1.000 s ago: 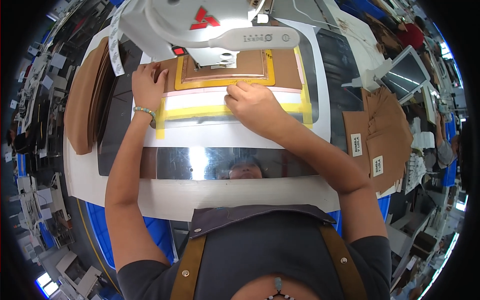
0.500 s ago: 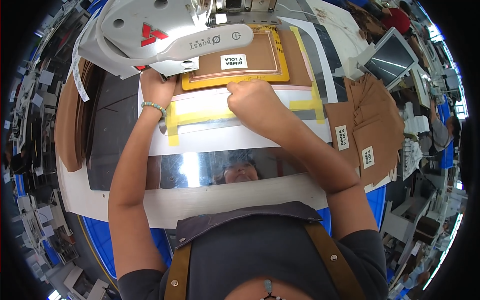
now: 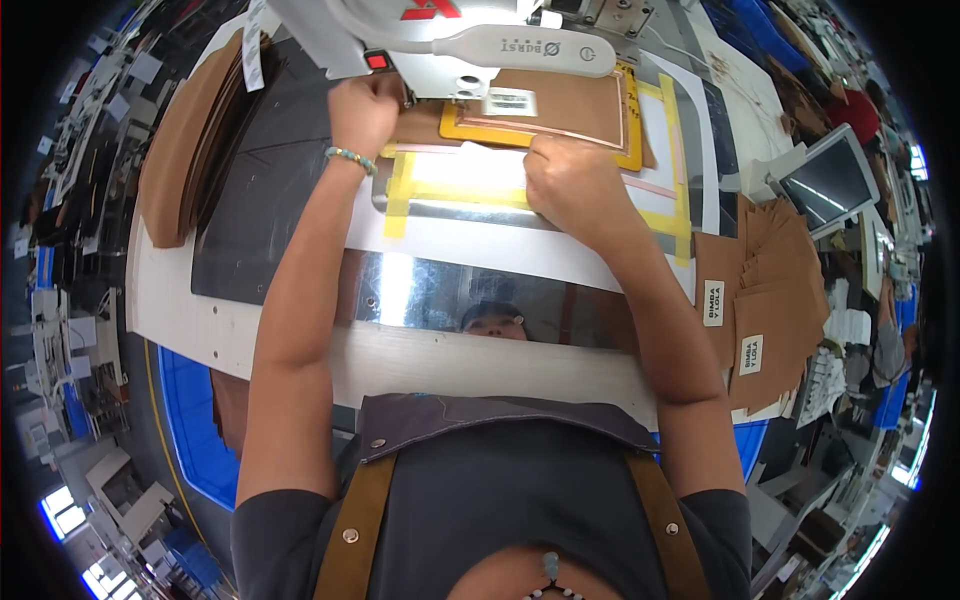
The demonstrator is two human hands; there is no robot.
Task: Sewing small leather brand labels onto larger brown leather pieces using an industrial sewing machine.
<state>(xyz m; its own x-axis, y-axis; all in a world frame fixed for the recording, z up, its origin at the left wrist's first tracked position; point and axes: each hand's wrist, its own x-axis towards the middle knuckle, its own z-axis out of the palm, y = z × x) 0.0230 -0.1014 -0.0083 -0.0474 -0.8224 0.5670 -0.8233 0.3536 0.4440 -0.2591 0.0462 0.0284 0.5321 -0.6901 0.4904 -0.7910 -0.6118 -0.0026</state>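
Note:
In front of me a yellow-bordered frame (image 3: pixel 583 153) with a copper-coloured inner strip lies on a brown panel (image 3: pixel 418 126). A white label (image 3: pixel 510 102) shows inside the frame. My right hand (image 3: pixel 578 190) is closed in a fist at the frame's front edge; its fingertips are hidden. My left hand (image 3: pixel 364 120) is curled closed beside the panel's left end, under the white machine head (image 3: pixel 335 30). What it grips, if anything, I cannot make out. Below the frame, yellow tape (image 3: pixel 397 200) borders a white sheet (image 3: pixel 460 228). A white lamp arm (image 3: pixel 515 50) reaches over the frame.
A stack of brown pieces (image 3: pixel 185 150) stands at the left. Labelled brown panels (image 3: pixel 775 310) are fanned out at the right, near a tilted screen (image 3: pixel 830 180). A shiny metal plate (image 3: pixel 430 290) lies along the front. A blue bin (image 3: pixel 190 420) is below the table.
My view has shifted, so the table and machine appear farther right and higher. Both hands stay closed near the frame and panel. The label looks blurred now.

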